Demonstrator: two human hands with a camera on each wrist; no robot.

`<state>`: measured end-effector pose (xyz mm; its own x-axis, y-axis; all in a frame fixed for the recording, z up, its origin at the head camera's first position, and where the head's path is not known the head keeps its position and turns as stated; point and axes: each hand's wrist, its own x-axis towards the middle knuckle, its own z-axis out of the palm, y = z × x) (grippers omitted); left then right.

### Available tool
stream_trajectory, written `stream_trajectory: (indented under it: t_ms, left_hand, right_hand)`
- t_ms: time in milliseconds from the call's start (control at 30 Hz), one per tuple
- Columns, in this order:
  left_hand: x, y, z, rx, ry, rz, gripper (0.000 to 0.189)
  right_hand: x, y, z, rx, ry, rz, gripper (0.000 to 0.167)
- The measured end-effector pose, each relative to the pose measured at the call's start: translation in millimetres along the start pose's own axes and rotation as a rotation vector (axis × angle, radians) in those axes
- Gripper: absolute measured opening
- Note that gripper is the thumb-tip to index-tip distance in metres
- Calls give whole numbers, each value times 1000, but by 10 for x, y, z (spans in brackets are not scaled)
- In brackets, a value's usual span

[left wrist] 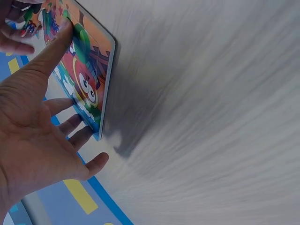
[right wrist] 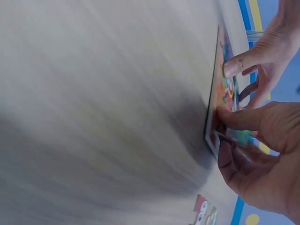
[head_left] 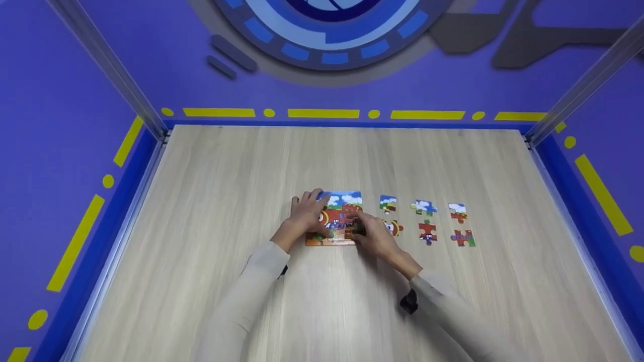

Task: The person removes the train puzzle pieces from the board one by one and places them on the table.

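Observation:
A colourful cartoon jigsaw board (head_left: 329,242) lies flat on the table, with a sky, clouds and red characters on its face. My left hand (head_left: 304,213) spreads over its left side. In the left wrist view the straight thumb presses on the picture, while the fingers (left wrist: 80,137) reach to the board's far edge. At the board's right side my right hand (head_left: 377,236) pinches a puzzle piece (right wrist: 240,136) between thumb and fingers. That piece shows green and is partly hidden by the fingers; whether it touches the board, I cannot tell.
Several loose puzzle pieces (head_left: 427,232) lie in two rows to the right of the board, the closest one (head_left: 390,228) beside my right hand. The wooden table (head_left: 226,176) is bounded by blue-purple walls (head_left: 322,95) at the back and sides.

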<state>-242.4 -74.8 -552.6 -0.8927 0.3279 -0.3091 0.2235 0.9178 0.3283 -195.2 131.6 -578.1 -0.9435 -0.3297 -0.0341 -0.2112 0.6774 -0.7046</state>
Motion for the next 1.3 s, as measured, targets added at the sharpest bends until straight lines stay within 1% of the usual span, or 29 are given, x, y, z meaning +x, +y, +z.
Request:
stream_trajectory:
  t_ms: [100, 200, 267, 367, 433, 533, 667, 800, 900, 1000, 1067, 1133, 1300]
  left_hand:
    - [-13, 2, 7, 15, -5, -6, 108]
    - [-23, 15, 11, 25, -12, -12, 110]
    - [-23, 24, 15, 27, -10, -13, 111]
    - [-20, 38, 19, 21, -6, -14, 111]
    - [-18, 44, 24, 18, -4, -15, 110]
    - [-18, 44, 34, 10, -8, -17, 109]
    - [-24, 28, 46, 12, -16, -24, 110]
    - [-32, 16, 34, 15, -17, -23, 110]
    - [-32, 15, 8, 5, -11, -21, 109]
    - [-25, 16, -13, -4, -14, -26, 109]
    - [-14, 16, -17, 0, -15, -23, 109]
    - [-6, 20, -20, 3, -14, -18, 109]
    - [12, 48, -20, -1, -6, -18, 108]
  right_hand:
    - [-27, 14, 15, -14, 16, -11, 36]
    - [-68, 22, -10, 19, 21, -42, 31]
    - [-109, 33, -56, 46, 17, -73, 33]
    - [-205, 61, -177, 74, -12, -99, 41]
    - [-282, 100, -272, 90, -41, -99, 46]
    - [-395, 179, -421, 125, -52, -69, 49]
    - [-490, 314, -598, 147, -5, -31, 45]
    - [-560, 461, -761, 117, 31, -35, 42]
    - [-623, 567, -882, 88, 38, -53, 41]
    - [-697, 665, -998, 66, 46, -47, 42]
    - [-750, 720, -1068, 64, 57, -18, 43]
    - [-805, 770, -1137, 85, 63, 27, 44]
    - [-923, 882, -1294, 143, 81, 105, 37]
